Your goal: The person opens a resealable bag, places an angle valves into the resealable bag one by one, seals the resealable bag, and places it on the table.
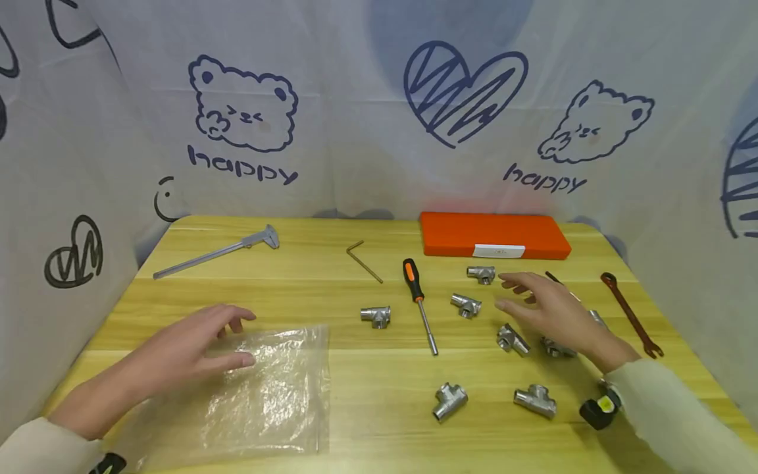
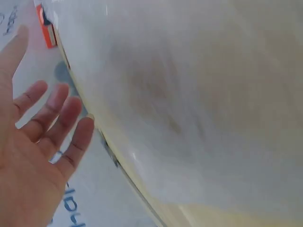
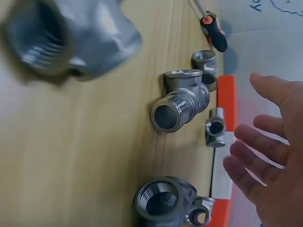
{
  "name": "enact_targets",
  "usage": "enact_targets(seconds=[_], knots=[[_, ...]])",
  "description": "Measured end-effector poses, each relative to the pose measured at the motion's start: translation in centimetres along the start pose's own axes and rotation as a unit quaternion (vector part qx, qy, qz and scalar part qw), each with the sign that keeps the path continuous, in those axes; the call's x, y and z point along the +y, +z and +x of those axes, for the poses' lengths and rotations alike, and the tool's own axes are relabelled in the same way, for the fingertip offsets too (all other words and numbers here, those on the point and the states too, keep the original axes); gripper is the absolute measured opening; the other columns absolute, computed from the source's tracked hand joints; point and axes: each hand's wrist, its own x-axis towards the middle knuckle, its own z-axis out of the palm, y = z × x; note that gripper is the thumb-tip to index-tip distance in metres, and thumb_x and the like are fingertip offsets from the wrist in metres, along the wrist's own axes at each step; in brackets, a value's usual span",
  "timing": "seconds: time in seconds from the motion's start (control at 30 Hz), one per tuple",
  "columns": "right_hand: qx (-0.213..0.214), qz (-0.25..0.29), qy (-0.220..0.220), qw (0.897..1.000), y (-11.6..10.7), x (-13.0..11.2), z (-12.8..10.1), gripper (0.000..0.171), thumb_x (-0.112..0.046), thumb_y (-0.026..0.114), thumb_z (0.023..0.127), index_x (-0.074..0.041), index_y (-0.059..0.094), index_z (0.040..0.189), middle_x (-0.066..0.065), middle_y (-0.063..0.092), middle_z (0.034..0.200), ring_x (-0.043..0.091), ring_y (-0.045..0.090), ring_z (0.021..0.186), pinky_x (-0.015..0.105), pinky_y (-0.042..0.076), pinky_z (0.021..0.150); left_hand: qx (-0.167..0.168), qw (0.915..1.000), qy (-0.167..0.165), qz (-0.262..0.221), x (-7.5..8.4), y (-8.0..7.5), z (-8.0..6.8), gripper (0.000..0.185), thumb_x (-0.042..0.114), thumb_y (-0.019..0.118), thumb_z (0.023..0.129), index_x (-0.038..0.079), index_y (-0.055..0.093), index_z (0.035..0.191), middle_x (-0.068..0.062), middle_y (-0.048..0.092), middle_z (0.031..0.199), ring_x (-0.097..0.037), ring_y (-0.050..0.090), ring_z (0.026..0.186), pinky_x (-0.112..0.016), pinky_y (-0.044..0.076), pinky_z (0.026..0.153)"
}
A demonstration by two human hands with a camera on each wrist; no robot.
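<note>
My left hand (image 1: 183,349), fingers loosely bent and thumb apart, hovers over the left side of a clear plastic bag (image 1: 266,395) lying on the table. In the left wrist view that hand (image 2: 42,142) holds nothing, and the bag (image 2: 199,85) fills much of the picture. My right hand (image 1: 553,316) reaches over several metal pipe tees, its fingertips close to a tee (image 1: 466,305) and another tee (image 1: 481,274). Nothing is in the right hand (image 3: 272,156) in its wrist view; threaded tees (image 3: 182,99) stand out beside it. One tee (image 1: 558,347) is partly hidden beneath the right wrist.
A screwdriver (image 1: 417,296) with a black and orange handle lies mid-table, near a lone tee (image 1: 376,317). Behind are a caliper (image 1: 225,250), a hex key (image 1: 364,264) and a red case (image 1: 494,234). A reddish wrench (image 1: 632,316) lies far right. Two tees (image 1: 450,400) sit nearer the front.
</note>
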Motion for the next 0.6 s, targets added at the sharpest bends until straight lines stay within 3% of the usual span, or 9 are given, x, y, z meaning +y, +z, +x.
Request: enact_targets(seconds=[0.1, 0.3, 0.43, 0.6], knots=[[-0.029, 0.011, 0.003, 1.000, 0.4, -0.1, 1.3, 0.059, -0.042, 0.070, 0.108, -0.002, 0.060, 0.151, 0.018, 0.070, 0.142, 0.034, 0.069, 0.122, 0.058, 0.059, 0.102, -0.035, 0.9994, 0.001, -0.005, 0.7, 0.8, 0.1, 0.063, 0.067, 0.078, 0.092, 0.021, 0.066, 0.133, 0.013, 0.069, 0.109, -0.005, 0.064, 0.098, -0.034, 0.057, 0.081], [-0.065, 0.005, -0.008, 0.998, 2.0, -0.3, 3.0, 0.053, -0.037, 0.077, 0.104, -0.002, 0.068, 0.142, 0.012, 0.075, 0.129, 0.025, 0.072, 0.111, 0.053, 0.061, 0.097, -0.061, 0.9980, 0.017, 0.001, 1.0, 2.1, -0.3, 0.055, 0.073, 0.076, 0.090, 0.028, 0.066, 0.119, 0.018, 0.063, 0.101, 0.003, 0.058, 0.090, -0.027, 0.053, 0.075], [-0.070, -0.002, -0.012, 0.997, 2.8, -0.4, 3.7, 0.041, -0.032, 0.077, 0.104, -0.004, 0.073, 0.134, 0.007, 0.077, 0.119, 0.020, 0.071, 0.104, 0.049, 0.061, 0.094, -0.074, 0.9968, 0.013, -0.026, 0.9, 2.4, -0.2, 0.041, 0.066, 0.076, 0.094, 0.031, 0.064, 0.113, 0.019, 0.061, 0.097, 0.004, 0.055, 0.085, -0.025, 0.050, 0.072], [-0.063, -0.014, -0.018, 0.998, 3.1, -0.4, 4.0, 0.026, -0.024, 0.077, 0.104, -0.006, 0.076, 0.123, 0.002, 0.075, 0.105, 0.015, 0.065, 0.093, 0.042, 0.058, 0.085, -0.077, 0.9947, 0.024, -0.064, 1.0, 2.5, 0.1, 0.017, 0.045, 0.075, 0.103, 0.032, 0.065, 0.103, 0.019, 0.061, 0.090, 0.004, 0.054, 0.080, -0.024, 0.048, 0.069]])
